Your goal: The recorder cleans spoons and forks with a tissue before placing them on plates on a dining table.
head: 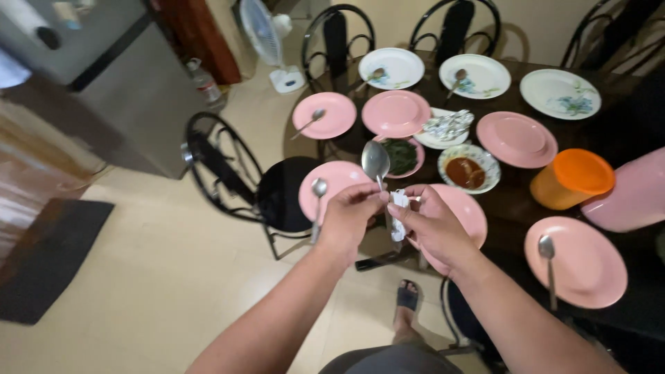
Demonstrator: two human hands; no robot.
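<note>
While both hands meet above the near edge of a dark dining table, the left hand pinches the handle of a steel spoon between thumb and fingertips, its bowl standing upright toward twelve o'clock. The right hand closes thumb and forefinger on a white tissue wrapped about the handle's lower part. Just behind the hands lies a pink plate carrying another spoon that juts past the table edge. At one o'clock sit a bowl of greens and a bowl of red sauce; at three o'clock stands an orange lidded container. A black chair at nine o'clock crowds the table edge, with open tiled floor toward seven o'clock.
</note>
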